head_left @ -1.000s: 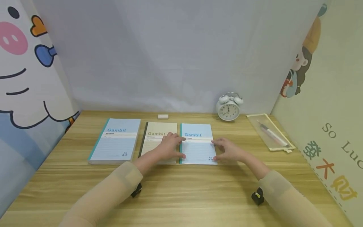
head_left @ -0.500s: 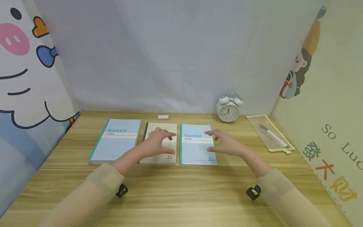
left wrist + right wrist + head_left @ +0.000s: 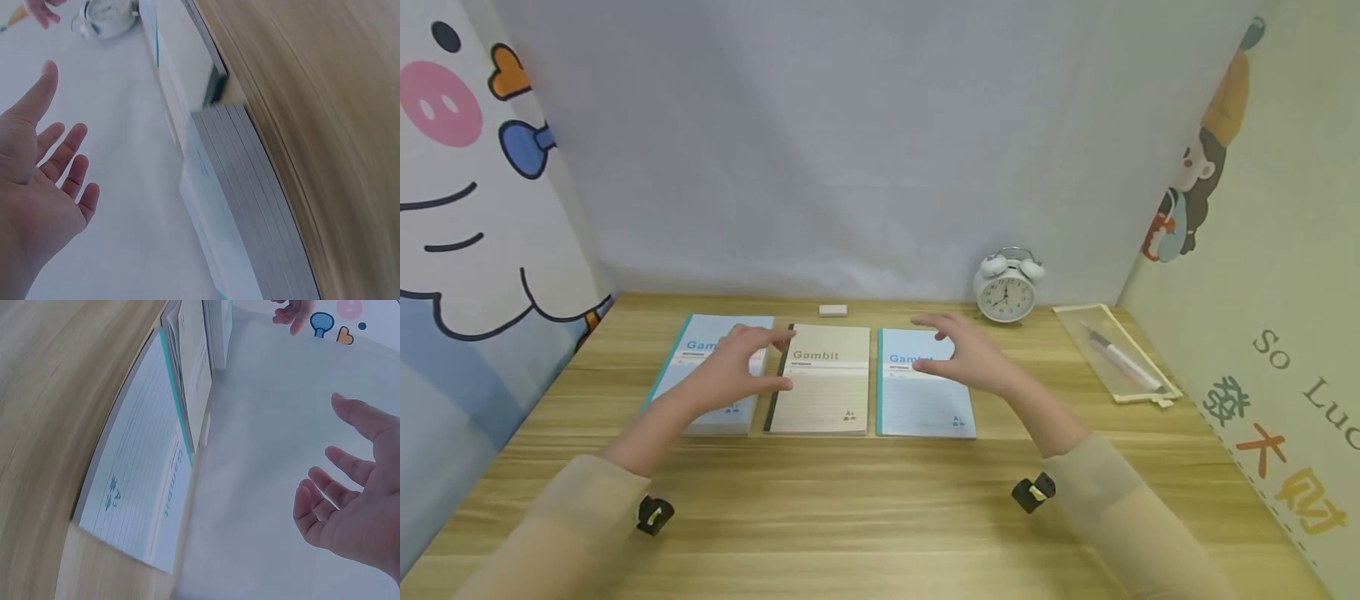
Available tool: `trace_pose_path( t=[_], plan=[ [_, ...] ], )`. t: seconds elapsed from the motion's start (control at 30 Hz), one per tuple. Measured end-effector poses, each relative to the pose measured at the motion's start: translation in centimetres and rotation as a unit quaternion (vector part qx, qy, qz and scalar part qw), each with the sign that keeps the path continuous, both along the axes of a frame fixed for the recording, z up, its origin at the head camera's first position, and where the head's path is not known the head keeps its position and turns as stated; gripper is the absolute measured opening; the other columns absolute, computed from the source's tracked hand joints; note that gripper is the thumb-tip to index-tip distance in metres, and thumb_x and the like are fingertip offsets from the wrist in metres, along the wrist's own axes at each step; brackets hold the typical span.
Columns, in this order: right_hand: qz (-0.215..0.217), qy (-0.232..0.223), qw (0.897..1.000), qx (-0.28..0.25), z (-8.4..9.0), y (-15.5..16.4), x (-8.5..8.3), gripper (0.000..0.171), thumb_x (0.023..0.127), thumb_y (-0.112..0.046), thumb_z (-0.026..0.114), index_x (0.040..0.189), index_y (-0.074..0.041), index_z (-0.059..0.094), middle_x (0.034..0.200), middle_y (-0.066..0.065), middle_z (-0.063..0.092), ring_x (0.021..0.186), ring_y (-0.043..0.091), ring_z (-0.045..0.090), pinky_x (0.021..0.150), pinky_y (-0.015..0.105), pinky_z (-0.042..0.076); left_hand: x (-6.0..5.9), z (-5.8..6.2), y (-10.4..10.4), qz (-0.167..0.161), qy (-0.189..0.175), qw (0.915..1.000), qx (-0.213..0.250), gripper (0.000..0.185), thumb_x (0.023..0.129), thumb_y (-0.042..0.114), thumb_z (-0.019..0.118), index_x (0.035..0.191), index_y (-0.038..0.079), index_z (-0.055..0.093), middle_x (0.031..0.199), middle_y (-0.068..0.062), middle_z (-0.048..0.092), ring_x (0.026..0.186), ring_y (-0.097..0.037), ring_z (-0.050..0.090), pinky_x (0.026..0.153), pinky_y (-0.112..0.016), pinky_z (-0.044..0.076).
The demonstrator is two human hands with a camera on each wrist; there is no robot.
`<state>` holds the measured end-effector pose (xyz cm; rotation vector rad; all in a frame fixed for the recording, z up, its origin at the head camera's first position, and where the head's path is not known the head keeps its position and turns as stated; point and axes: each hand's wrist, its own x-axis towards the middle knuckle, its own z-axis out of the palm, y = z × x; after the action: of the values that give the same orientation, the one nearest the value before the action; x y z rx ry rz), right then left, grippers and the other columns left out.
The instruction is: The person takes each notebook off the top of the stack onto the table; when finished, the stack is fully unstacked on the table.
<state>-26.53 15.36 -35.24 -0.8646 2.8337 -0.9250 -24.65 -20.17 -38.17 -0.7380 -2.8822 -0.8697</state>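
My left hand [image 3: 733,367] hovers over the left blue Gambit notebooks [image 3: 730,417], thumb and fingers spread apart with nothing between them. Their side, in the left wrist view, shows a stack [image 3: 250,194] of several. Beside its fingertips lies a cream notebook [image 3: 827,392] with a dark spine. Over the right blue notebook [image 3: 921,408] hangs my right hand [image 3: 966,358], holding nothing, thumb and index finger apart. This notebook lies flat and looks thinner than the left stack [image 3: 137,469]. Each hand is raised above the covers.
A white twin-bell alarm clock [image 3: 1006,296] stands at the back of the wooden table [image 3: 850,517]. Left of it lies a small white eraser [image 3: 832,311]. At the right edge is a see-through pouch [image 3: 1138,333] with a pen inside. A pale cloth [image 3: 850,167] hangs behind.
Both hands have let go of the sides of the right blue notebook and lifted. My left hand has moved left past the cream notebook; my right hand has drifted left. The notebooks stay put.
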Motion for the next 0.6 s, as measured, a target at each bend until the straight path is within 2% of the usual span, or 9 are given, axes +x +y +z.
trace_pose_path(
  t=[0.17, 0.33, 0.43, 0.6],
  plan=[
    [0.006, 0.004, 1.0, -0.003, 0.4, -2.4, 0.0, 0.066, 0.085, -0.035, 0.069, 0.142, -0.015, 0.043, 0.141, 0.01, 0.044, 0.115, 0.029, 0.05, 0.077, 0.035, 0.05, -0.2, -0.5, -3.7, 0.022, 0.024, 0.9994, 0.009, 0.074, 0.079, 0.038, 0.075, 0.139, 0.007, 0.045, 0.12, -0.011, 0.059, 0.121, -0.037, 0.038, 0.099, -0.062, 0.024],
    [0.022, -0.018, 0.999, -0.031, 0.5, -4.7, 0.2, 0.066, 0.086, -0.033, 0.069, 0.143, -0.014, 0.041, 0.143, 0.009, 0.041, 0.123, 0.029, 0.045, 0.086, 0.039, 0.05, -0.5, -1.2, -7.0, 0.043, 0.038, 0.9983, 0.013, 0.072, 0.08, 0.03, 0.076, 0.139, 0.002, 0.044, 0.125, -0.02, 0.056, 0.118, -0.04, 0.044, 0.101, -0.062, 0.024],
    [0.031, -0.023, 0.999, -0.039, 0.4, -6.1, 0.2, 0.068, 0.087, -0.033, 0.069, 0.144, -0.014, 0.039, 0.146, 0.009, 0.038, 0.13, 0.028, 0.039, 0.094, 0.042, 0.047, -0.4, -1.5, -8.8, 0.063, 0.019, 0.9978, 0.012, 0.074, 0.082, 0.03, 0.074, 0.141, 0.002, 0.04, 0.132, -0.022, 0.051, 0.123, -0.044, 0.038, 0.098, -0.064, 0.025],
    [0.038, -0.028, 0.998, -0.028, 0.1, -8.4, 0.1, 0.073, 0.086, -0.037, 0.068, 0.147, -0.016, 0.034, 0.15, 0.007, 0.034, 0.138, 0.027, 0.029, 0.106, 0.047, 0.035, -0.3, -2.1, -11.5, 0.089, -0.025, 0.9957, -0.008, 0.084, 0.082, 0.037, 0.073, 0.145, -0.001, 0.032, 0.145, -0.026, 0.034, 0.133, -0.049, 0.023, 0.102, -0.067, 0.019]
  ],
)
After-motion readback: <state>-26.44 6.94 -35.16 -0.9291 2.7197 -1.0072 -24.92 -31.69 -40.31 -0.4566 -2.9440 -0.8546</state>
